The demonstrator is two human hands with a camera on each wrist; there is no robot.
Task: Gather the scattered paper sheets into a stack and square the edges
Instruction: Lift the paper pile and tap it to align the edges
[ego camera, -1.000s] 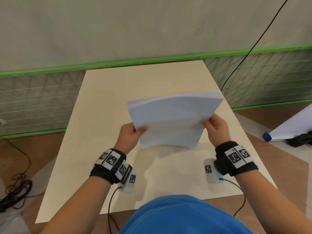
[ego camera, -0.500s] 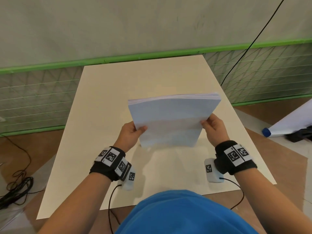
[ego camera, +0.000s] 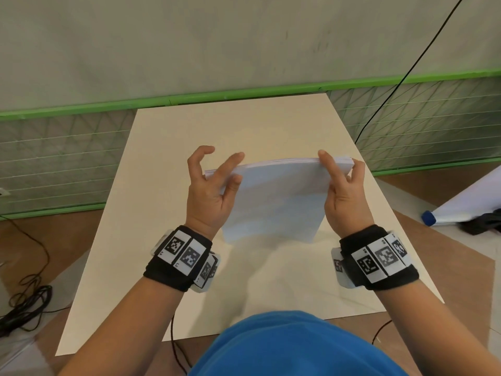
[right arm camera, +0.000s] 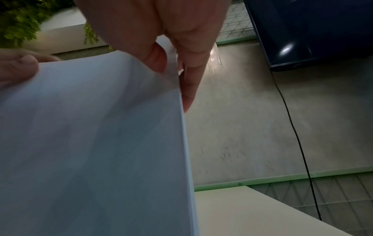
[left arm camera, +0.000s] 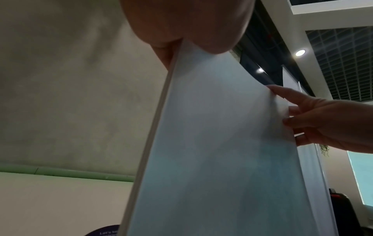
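Note:
A thick stack of white paper (ego camera: 276, 202) stands nearly upright over the middle of the cream table (ego camera: 189, 131). Whether its lower edge touches the tabletop I cannot tell. My left hand (ego camera: 214, 185) pinches the stack's upper left edge, thumb in front, with the other fingers spread and lifted. My right hand (ego camera: 341, 185) holds the upper right edge, its index finger lying on the top edge. In the left wrist view the paper stack (left arm camera: 222, 143) runs up into my fingers. The right wrist view shows the paper stack (right arm camera: 90, 135) gripped between thumb and fingers.
A green-trimmed mesh barrier (ego camera: 244, 95) runs along the table's far edge. Black cables (ego camera: 24, 302) lie coiled on the floor at left. A thin cable (ego camera: 393, 85) hangs at right. A rolled white sheet with a blue cap (ego camera: 461, 207) lies on the floor at right.
Both hands have slid from the stack's lower corners up to its upper sides. The stack now stands more upright, and my left fingers have spread.

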